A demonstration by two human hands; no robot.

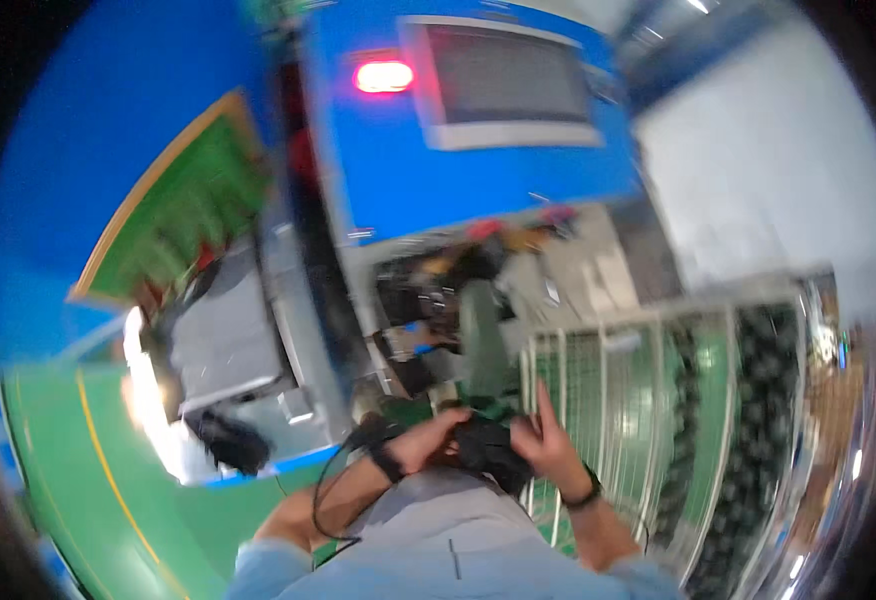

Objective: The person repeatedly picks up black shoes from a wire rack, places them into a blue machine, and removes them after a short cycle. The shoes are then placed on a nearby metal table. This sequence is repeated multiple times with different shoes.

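At my waist is a soft black object (493, 448), blurred, its kind unclear. My left hand (430, 442) is closed on its left side, the fingertips at its upper edge. On the other side, my right hand (550, 448) holds its right edge, with the index finger stretched straight forward and the other fingers curled in. Each wrist wears a black band, and a thin black cable (323, 500) loops beside my left forearm. Just ahead of the hands, a grey-green shape (480, 335) stands among dark machine parts.
A blue machine (478, 190) with a grey screen (508, 75) and a glowing red lamp (384, 77) stands ahead. White wire racking (608, 400) is close on my right. At left, a lit bench (308, 400) carries a black bundle (228, 442). Yellow lines cross the green floor (68, 440).
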